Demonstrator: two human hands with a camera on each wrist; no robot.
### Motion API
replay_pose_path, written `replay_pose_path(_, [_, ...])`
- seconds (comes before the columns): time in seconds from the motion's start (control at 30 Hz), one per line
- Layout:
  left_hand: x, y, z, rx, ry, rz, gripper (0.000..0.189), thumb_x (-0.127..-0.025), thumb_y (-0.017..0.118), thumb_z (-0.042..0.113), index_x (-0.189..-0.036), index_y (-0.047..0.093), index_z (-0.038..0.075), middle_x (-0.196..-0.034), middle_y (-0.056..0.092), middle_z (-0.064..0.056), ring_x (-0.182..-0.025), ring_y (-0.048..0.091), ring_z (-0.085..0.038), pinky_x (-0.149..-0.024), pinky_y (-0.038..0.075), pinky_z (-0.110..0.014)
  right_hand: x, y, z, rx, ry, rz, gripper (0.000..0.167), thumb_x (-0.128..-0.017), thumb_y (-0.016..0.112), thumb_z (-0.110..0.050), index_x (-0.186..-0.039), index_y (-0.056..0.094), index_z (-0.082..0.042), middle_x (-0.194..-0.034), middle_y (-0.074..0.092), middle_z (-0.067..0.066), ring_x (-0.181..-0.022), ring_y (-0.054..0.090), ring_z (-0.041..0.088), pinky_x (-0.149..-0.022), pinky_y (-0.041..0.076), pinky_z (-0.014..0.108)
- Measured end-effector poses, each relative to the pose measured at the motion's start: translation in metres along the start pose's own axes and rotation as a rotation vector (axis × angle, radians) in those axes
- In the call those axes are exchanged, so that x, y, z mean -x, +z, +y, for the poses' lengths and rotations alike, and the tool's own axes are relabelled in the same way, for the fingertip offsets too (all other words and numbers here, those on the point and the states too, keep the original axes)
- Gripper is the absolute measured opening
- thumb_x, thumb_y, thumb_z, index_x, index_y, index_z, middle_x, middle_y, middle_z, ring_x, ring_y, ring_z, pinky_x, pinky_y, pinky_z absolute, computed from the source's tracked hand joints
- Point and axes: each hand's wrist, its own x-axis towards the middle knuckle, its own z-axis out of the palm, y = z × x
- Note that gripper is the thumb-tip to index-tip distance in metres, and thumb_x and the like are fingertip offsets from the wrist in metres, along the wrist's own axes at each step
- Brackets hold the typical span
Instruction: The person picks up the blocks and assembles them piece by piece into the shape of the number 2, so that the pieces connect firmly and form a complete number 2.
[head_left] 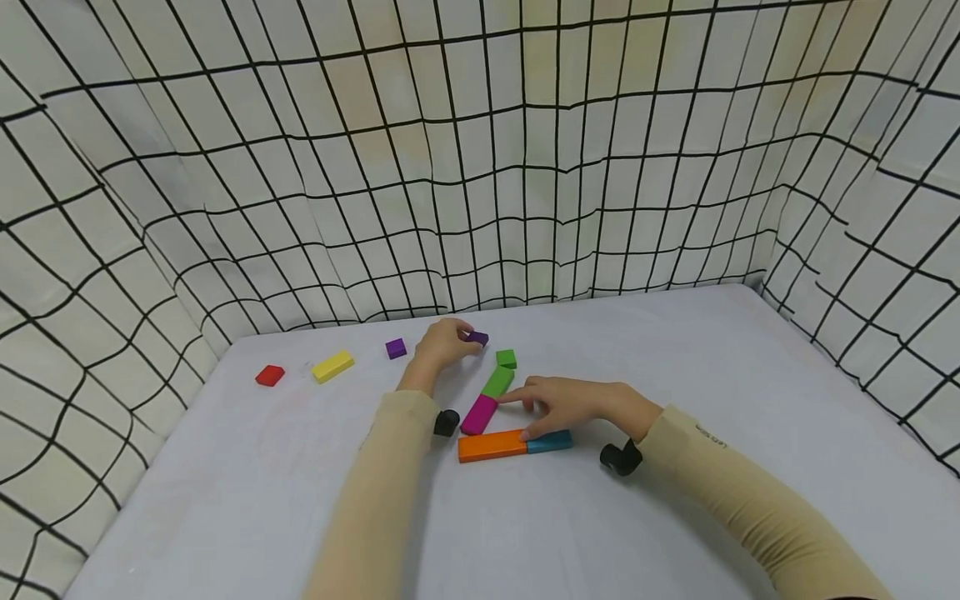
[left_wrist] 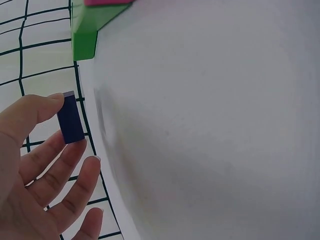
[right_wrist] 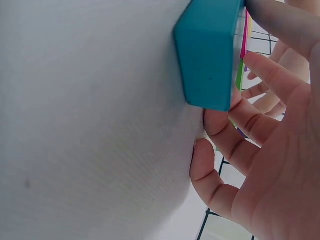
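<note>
My left hand [head_left: 444,343] pinches a small dark purple block [left_wrist: 71,120] between thumb and fingertips, toward the back of the table. Just to its right lies a small green block [head_left: 506,358], touching a longer green block [head_left: 498,382]. A magenta block [head_left: 478,414] continues that slanted row. My right hand [head_left: 566,400] reaches in from the right, its index fingertip at the seam between longer green and magenta. Its thumb rests where an orange block [head_left: 491,447] meets a teal block [right_wrist: 210,55]; those two lie end to end in front.
On the left of the white table [head_left: 225,500] lie a red block [head_left: 270,376], a yellow block [head_left: 333,367] and a small purple block [head_left: 396,348]. A black grid net [head_left: 525,106] over pale cloth rises along the back and both sides.
</note>
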Motion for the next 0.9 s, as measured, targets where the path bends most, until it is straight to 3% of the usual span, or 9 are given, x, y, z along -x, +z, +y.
replay_pose_path(0.9, [-0.0046,-0.0023,0.0102,-0.056,-0.016,-0.033,0.046,-0.093,0.075,0.026,-0.131,0.065,0.002,-0.125,0.067,-0.015,-0.11,0.061,-0.031,-0.102,0.043,-0.053,0.0009,-0.0016,-0.0021,0.01,-0.001,-0.007,0.064,-0.095,0.075,-0.033,-0.153,0.05,-0.024,-0.107,0.054,-0.003,-0.095,0.051,0.015,-0.079,0.049,0.029])
